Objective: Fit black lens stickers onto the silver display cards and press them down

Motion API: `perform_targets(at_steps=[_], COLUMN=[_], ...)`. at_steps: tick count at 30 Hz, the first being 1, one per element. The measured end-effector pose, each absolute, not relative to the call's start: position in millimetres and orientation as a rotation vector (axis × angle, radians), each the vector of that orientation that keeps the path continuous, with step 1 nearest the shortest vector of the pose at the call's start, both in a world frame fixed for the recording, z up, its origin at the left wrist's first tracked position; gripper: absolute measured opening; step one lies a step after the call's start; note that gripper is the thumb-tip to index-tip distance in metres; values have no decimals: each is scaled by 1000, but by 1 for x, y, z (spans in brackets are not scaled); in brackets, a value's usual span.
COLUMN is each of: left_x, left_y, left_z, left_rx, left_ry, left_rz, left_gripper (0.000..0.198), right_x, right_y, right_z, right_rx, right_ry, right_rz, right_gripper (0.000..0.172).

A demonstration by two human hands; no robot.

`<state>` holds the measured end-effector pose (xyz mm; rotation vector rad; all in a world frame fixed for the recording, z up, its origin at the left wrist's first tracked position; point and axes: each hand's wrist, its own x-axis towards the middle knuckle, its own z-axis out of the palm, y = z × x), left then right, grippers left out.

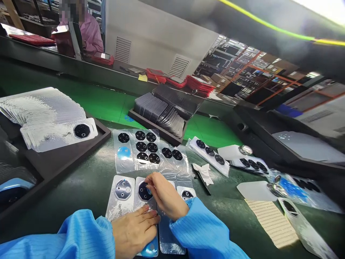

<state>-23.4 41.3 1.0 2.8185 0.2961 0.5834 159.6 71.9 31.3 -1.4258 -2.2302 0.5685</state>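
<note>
Lower centre of the frame: my left hand (133, 230) lies flat, fingers extended, pressing down on a back cover (151, 248) that rests on the dark table (88, 183). It grips nothing.

My right hand (165, 196) crosses in from the lower right. Its fingertips (149, 179) are drawn together in a pinch at the upper edge of the black camera ring (142, 192) on that same cover. What, if anything, sits between the fingertips I cannot tell.

Just beside it on the left lies a second cover (118, 208) with a silver ring. A third cover (186, 193) shows partly behind my right wrist.

Directly above the hands, a clear sheet of black lens pieces (144, 147) lies flat on the table. More such strips (208, 154) sit to the right of centre, with a crumpled white cloth (205, 172) near them.

Left of frame: a dark tray (81, 151) holding a fanned stack of covers (43, 108). Upper centre: another tray (151, 126) of stacked dark parts.

Upper left: a person in a pink top (90, 32) is behind the far bench.
</note>
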Motion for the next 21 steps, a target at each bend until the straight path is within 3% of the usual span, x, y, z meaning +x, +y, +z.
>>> perform_targets(at_steps=[10, 15, 21], left_x=[-24, -25, -25], left_y=[41, 41, 37], left_z=[-2, -1, -3], left_rx=[2806, 2817, 2796], left_ry=[300, 304, 368], left_rz=[536, 549, 548], left_gripper=[25, 26, 27], right_x=[160, 156, 160], right_y=[84, 82, 82], right_z=[43, 44, 40], right_rx=[-1573, -1642, -1727], right_ry=[-2238, -2229, -2114], right_rz=[831, 897, 967], right_gripper=[11, 21, 22])
